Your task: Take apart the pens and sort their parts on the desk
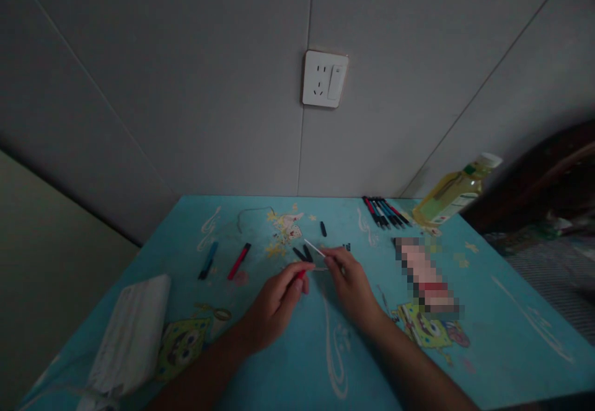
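Observation:
My left hand is closed around a small red pen part, mostly hidden by the fingers. To its right, my right hand pinches a thin white pen refill that points up and to the left. Just beyond the fingers lie two dark pen pieces, with another short black piece farther back. On the tabletop left of my hands rest a red pen barrel with a black end and a blue one with a black end.
Several pens lie side by side at the back right, near a tilted-looking bottle of yellow liquid. A blurred-out flat item is right of my hands. At the front left sits a white power strip with a cord. Behind the patterned blue table, the wall has a socket.

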The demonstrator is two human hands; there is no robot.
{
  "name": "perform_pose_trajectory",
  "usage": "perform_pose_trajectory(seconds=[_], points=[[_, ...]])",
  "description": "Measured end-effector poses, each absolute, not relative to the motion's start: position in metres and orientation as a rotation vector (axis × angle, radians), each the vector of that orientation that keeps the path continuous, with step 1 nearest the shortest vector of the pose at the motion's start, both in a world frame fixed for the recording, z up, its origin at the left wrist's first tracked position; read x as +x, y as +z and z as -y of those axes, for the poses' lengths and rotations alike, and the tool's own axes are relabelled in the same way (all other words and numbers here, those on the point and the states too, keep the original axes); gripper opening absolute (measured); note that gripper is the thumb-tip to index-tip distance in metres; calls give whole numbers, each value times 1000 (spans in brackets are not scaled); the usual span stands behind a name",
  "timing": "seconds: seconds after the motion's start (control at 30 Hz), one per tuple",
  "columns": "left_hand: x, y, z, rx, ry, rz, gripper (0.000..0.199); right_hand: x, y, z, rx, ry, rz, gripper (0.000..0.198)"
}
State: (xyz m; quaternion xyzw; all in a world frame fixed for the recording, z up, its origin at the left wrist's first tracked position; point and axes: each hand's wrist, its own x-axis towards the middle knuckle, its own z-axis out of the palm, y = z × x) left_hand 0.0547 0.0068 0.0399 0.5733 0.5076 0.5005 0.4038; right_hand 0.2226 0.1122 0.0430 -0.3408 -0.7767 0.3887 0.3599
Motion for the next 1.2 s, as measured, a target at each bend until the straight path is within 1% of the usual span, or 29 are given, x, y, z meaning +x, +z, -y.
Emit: perform_pose_trajectory(seconds=[0.17, 0.27, 0.33, 0.43, 0.6, 0.67, 0.83, 1.07, 1.2], points=[[50, 38, -14, 1609, 1154, -1514, 27, 218, 55, -101, -741, 1540, 1623, 18], [50, 31, -16, 1733, 1109, -1508, 25, 215, 55, -93, -644, 1721, 1521, 19], [51, 27, -16, 1784, 1098, -1484, 28, 212, 53, -89, -606, 1775, 1500, 18], [53, 26, -15, 1797, 1078, -1451, 28, 211, 51, -85, -577, 1756, 1559, 14], [53, 34, -15, 1757, 1111, -1451, 26, 214, 53, -89, -629, 1496, 1694, 10], [52, 37, -15, 1738, 1104, -1495, 25, 216, 53, -92, -658, 1450, 1674, 11], [53, 39, -14, 1727, 1105, -1499, 24, 218, 49, -96, -675, 1477, 1694, 14], [56, 43, -13, 1725, 1141, -1466, 22, 216, 47, -92, -680, 1431, 1823, 14], [54, 43, -12, 1742, 1145, -1513, 24, 218, 45, -96, -740, 1419, 1832, 22]])
